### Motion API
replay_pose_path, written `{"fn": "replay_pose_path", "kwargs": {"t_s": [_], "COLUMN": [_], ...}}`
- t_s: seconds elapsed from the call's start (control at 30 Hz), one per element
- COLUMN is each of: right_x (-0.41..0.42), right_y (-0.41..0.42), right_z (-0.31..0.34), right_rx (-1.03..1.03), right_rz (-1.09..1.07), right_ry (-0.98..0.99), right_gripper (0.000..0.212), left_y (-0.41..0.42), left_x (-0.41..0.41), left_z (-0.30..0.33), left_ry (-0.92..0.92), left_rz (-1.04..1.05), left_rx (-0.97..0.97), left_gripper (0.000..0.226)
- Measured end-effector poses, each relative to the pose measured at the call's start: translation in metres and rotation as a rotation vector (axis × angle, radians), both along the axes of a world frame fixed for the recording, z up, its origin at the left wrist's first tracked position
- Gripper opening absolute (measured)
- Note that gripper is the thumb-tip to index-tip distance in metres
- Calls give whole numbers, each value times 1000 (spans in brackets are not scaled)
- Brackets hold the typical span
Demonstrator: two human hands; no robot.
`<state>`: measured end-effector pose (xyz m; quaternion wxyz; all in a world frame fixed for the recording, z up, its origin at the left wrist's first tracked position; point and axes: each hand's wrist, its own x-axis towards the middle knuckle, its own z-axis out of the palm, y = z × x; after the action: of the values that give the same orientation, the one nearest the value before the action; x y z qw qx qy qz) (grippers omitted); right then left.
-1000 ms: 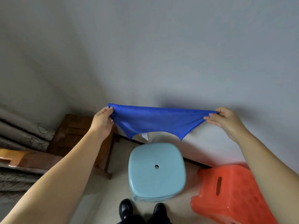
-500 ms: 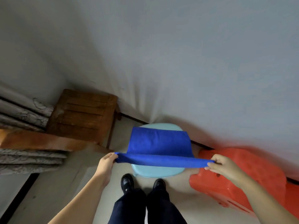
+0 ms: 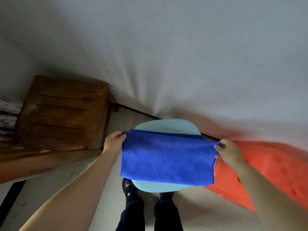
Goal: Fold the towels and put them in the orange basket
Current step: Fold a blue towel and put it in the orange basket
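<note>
Blue microfibre towel folded double, lies across round light-blue plastic stool, overhanging seat's right edge. Left hand pinches top-left corner; right hand pinches top-right corner. Orange plastic basket just right of stool.

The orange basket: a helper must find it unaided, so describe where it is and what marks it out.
Start at the pale blue stool by the wall, draped with a blue towel. The orange basket lies on the floor just right of it, under the right hand. It is the only bright orange plastic thing there.
</note>
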<state>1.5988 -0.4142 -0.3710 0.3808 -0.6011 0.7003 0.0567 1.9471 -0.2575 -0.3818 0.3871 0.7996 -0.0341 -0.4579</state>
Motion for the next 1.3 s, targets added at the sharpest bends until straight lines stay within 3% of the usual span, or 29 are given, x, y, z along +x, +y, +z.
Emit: {"fn": "replay_pose_path", "kwargs": {"t_s": [0.23,0.3,0.37,0.6,0.7,0.83,1.0,1.13,1.3], "right_x": [5,7,7,-17,-13,3,68,152,237], "right_y": [-13,-1,16,47,51,46,46,69,113], "right_z": [-75,-79,-76,-65,-53,-29,19,26,-8], "right_rx": [-47,42,161,401,370,136,73,10,74], "right_rz": [-102,-236,-402,-444,-408,-376,-313,39,256], "right_ry": [73,-80,-193,-182,-227,-354,-563,-418,-274], "right_gripper": [20,33,33,70,47,13,13,12,18], "left_y": [-30,-24,-12,30,46,47,34,27,28], "left_x": [-5,-12,-19,-40,-47,-49,-47,-29,-11], "left_z": [-58,-60,-59,-47,-50,-48,-32,-25,-26], "left_ry": [-111,-132,-137,-109,-103,-147,46,295,443], "left_rz": [24,15,-34,-238,-282,-329,-187,39,72], "left_rx": [76,109,167,281,291,225,153,82,46], "left_gripper": [12,20,28,34,29,27,43,58,61]}}
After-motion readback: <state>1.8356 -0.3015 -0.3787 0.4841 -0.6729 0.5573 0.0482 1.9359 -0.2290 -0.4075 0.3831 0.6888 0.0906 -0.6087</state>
